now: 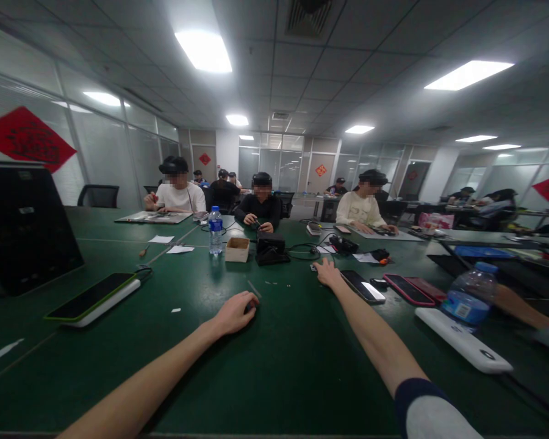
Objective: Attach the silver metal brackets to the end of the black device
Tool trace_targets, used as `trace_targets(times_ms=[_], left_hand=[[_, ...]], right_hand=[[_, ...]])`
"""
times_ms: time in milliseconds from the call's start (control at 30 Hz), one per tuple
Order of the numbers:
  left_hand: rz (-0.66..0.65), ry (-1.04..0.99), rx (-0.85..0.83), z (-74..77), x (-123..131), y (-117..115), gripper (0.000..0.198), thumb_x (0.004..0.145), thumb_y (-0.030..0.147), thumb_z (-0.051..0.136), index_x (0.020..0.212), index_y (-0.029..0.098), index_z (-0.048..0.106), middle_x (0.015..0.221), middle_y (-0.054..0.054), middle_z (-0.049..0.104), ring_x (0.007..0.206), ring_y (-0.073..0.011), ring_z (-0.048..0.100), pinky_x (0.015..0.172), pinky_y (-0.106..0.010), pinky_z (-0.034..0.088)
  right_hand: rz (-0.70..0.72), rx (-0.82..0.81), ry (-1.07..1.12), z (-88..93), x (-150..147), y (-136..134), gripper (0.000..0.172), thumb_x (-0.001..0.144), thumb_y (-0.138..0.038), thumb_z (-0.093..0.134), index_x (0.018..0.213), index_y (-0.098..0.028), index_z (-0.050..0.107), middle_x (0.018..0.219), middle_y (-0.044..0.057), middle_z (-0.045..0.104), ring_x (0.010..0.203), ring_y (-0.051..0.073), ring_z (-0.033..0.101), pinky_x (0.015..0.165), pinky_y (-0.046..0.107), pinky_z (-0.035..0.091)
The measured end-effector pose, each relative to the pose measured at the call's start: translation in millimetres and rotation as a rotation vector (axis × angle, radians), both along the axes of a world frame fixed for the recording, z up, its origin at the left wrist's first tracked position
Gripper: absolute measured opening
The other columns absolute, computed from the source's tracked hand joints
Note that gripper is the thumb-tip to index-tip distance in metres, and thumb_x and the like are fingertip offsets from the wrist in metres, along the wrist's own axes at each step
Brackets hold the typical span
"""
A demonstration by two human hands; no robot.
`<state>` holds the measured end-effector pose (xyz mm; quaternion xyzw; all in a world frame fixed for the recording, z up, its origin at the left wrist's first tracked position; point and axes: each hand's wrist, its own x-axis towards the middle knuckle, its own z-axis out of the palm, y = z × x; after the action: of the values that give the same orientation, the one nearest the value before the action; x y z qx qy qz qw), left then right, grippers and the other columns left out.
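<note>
Left hand point(235, 314) at about 11 o'clock: palm down, loosely curled, fingertips on the green worktop point(119, 390). Possible small dark item under the fingers, too hidden to confirm any pinch. Right hand point(328, 272) at about 12 o'clock: palm down, open, fingers extended and slightly spread, nothing held.

Black smartphone point(363, 286) at about 1 o'clock, flat on the worktop, just beside the right fingertips, apparently untouched. Handling judged light, stiff and fragile, with a probably slippery glass face; long edges the safest hold. Beyond it, at about 2 o'clock, two phones in red cases point(409, 289). Nearer the right edge of view, a white power bank point(462, 339) with a clear plastic water bottle point(470, 297) lying against it.

Thin metal strip point(254, 288) at about 12 o'clock, just above the left hand. Farther out at 12 o'clock, a small cardboard box point(236, 249), an upright water bottle point(215, 230) and a black device with cables point(269, 247). At about 10 o'clock, a phone in a green-edged case point(90, 299) on a white power bank point(105, 302). Across the worktop, seated co-workers point(261, 201), busy with their own items.
</note>
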<state>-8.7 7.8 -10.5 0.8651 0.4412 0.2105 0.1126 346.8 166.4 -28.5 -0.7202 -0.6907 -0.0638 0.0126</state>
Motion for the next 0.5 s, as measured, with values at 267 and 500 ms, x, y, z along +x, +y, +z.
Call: trace_targets(times_ms=[267, 500], left_hand=[[0.009, 0.011, 0.003, 4.8, 3.4, -2.5, 0.018, 0.082, 0.020, 0.050, 0.097, 0.019, 0.060, 0.092, -0.005, 0.065, 0.084, -0.0199, 0.060, 0.077, -0.031, 0.048], [0.016, 0.019, -0.003, 7.1, 2.8, -4.1, 0.019, 0.084, 0.020, 0.050, 0.099, 0.019, 0.060, 0.095, -0.005, 0.064, 0.087, -0.0203, 0.060, 0.076, -0.030, 0.047]], right_hand=[[-0.022, 0.043, 0.031, -2.5, 0.2, -0.2, 0.055, 0.088, -0.016, 0.043, 0.140, -0.030, 0.029, 0.135, 0.014, 0.033, 0.118, 0.031, 0.042, 0.087, 0.041, 0.040], [-0.131, 0.116, 0.100, -0.2, 2.6, -0.5, 0.053, 0.090, -0.027, 0.041, 0.140, -0.016, 0.029, 0.135, 0.021, 0.035, 0.123, 0.034, 0.037, 0.095, 0.044, 0.031]])
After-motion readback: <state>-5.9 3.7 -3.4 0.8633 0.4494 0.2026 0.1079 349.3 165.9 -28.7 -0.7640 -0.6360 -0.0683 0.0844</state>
